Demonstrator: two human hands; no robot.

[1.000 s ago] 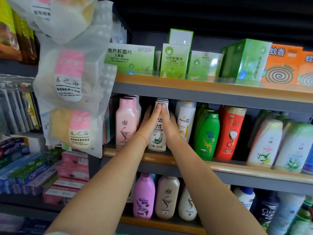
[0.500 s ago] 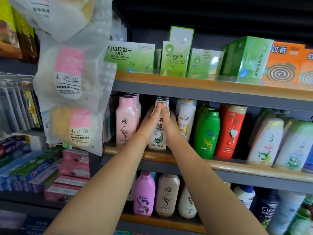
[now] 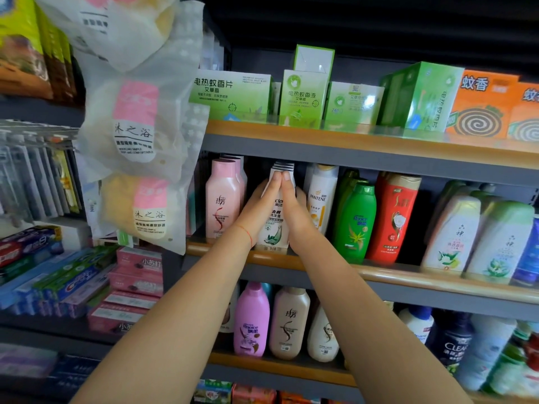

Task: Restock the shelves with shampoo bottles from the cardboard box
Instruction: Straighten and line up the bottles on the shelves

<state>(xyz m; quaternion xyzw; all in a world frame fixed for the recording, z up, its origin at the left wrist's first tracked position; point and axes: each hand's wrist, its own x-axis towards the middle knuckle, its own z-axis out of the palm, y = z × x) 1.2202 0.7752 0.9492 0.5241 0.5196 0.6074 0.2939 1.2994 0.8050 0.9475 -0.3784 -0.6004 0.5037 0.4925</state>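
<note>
White shampoo bottle [image 3: 275, 217] upright on middle shelf [image 3: 379, 274], pressed between both my palms.
Head view: left hand [image 3: 259, 212] and right hand [image 3: 294, 214] flat-fingered against its sides, fingertips meeting at its front. Pink bottle [image 3: 223, 202] left of grip; Pantene bottle [image 3: 320, 196] right.

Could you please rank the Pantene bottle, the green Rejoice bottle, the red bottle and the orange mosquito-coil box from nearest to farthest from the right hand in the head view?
Measured from the right hand:
1. Pantene bottle, directly beside the hand on its right.
2. Green Rejoice bottle, next along the same shelf.
3. Red bottle, further right again.
4. Orange mosquito-coil box, on the shelf above, far right.
</note>
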